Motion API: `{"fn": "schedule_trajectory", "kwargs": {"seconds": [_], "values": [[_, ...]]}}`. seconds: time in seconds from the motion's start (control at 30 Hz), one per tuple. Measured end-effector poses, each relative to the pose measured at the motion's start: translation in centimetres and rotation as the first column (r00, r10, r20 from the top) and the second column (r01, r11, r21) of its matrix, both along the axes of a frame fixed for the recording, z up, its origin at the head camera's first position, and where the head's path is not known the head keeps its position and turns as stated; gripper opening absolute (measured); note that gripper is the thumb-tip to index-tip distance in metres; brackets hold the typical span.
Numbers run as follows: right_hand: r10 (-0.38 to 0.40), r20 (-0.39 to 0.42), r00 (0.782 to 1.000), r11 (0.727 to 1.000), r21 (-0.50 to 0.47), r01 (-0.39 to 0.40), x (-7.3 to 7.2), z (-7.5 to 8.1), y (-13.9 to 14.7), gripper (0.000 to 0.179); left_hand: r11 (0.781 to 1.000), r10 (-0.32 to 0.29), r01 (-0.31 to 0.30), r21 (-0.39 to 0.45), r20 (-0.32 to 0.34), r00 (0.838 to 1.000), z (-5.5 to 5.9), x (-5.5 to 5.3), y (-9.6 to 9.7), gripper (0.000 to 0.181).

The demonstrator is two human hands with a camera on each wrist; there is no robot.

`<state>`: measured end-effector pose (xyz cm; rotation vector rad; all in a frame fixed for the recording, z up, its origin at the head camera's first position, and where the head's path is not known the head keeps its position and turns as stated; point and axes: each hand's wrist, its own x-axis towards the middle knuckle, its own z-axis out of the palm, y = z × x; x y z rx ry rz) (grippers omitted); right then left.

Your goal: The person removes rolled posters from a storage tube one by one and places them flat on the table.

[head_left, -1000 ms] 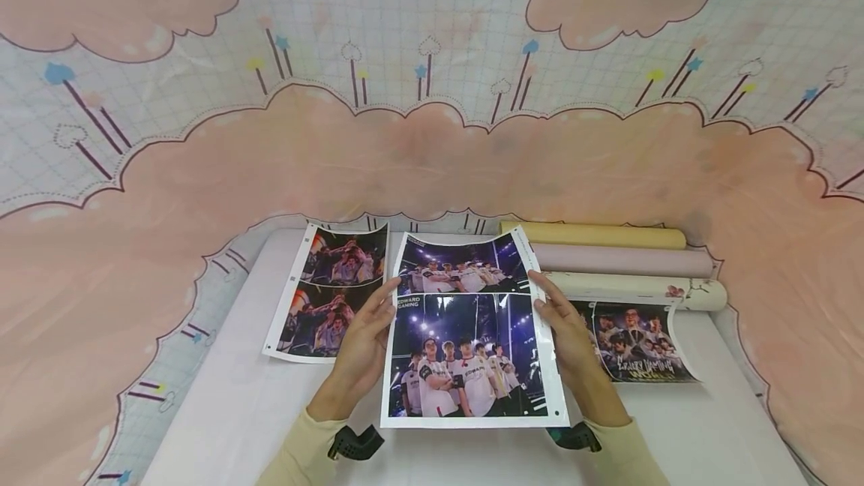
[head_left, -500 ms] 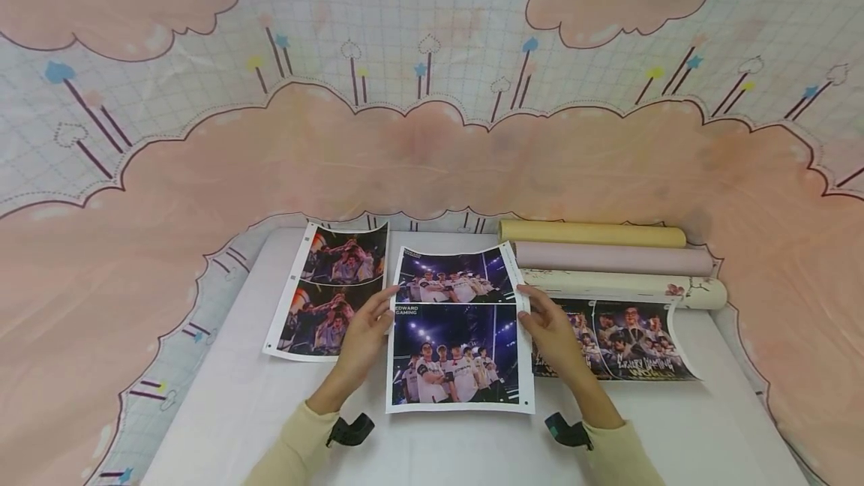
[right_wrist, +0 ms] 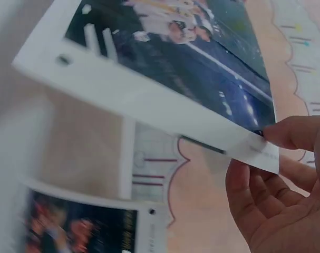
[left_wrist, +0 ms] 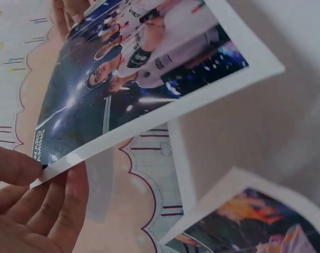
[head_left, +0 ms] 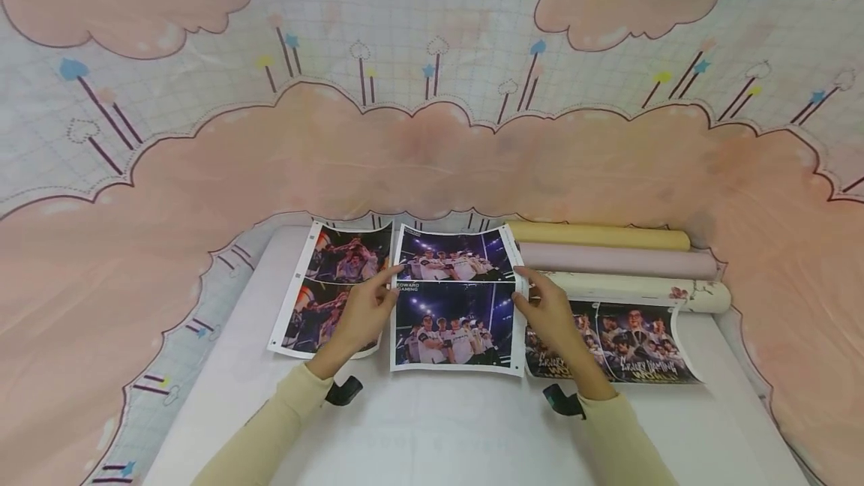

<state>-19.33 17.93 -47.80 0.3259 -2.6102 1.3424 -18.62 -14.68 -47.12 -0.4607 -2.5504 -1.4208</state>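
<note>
A white-bordered photo print (head_left: 455, 328) with two group pictures is held by both hands in the head view. My left hand (head_left: 364, 313) pinches its left edge, thumb on the face and fingers behind, as the left wrist view shows at the left hand (left_wrist: 38, 200). On the opposite edge my right hand (head_left: 550, 317) pinches likewise; the right wrist view has the right hand (right_wrist: 286, 179) near a corner. The sheet is tilted and raised above the white table (head_left: 432, 433), between two other prints.
To the left lies a print with orange-toned pictures (head_left: 324, 313). A dark poster print (head_left: 637, 343) lies at right, its edge curling. Behind it are yellow, pinkish and floral rolls (head_left: 607, 235). A patterned curtain (head_left: 432, 160) surrounds the table.
Both hands have carried the photo print away from the body, toward the back of the table, and it looks smaller. More of the poster at right shows. The grip is unchanged.
</note>
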Motion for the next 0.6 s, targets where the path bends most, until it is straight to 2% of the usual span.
{"fn": "schedule_trajectory", "kwargs": {"seconds": [0.13,0.23,0.33,0.43,0.6], "values": [[0.036,-0.065,0.997,0.990,0.136,-0.027,-1.4,0.8,-0.2,0.050,0.999,0.010,-0.008,-0.045,0.049,0.999,0.2,-1.3,-0.6,0.042],[0.064,-0.046,0.997,0.983,0.176,-0.055,-2.3,0.9,-0.2,0.051,0.998,0.022,-0.016,-0.060,0.101,0.995,0.0,-2.3,-0.9,0.043],[0.081,0.000,0.997,0.984,0.162,-0.080,-3.2,1.0,-0.4,0.054,0.997,0.024,-0.014,-0.077,0.138,0.990,-0.2,-3.3,-1.4,0.045],[0.086,0.044,0.995,0.984,0.153,-0.092,-3.9,1.0,-0.6,0.060,0.993,0.015,0.003,-0.119,0.149,0.989,-0.4,-4.1,-1.7,0.047],[0.072,0.077,0.994,0.970,0.227,-0.088,-5.1,1.0,-1.0,0.063,0.985,0.015,0.007,-0.173,0.124,0.992,-0.4,-5.3,-1.7,0.047]]}}
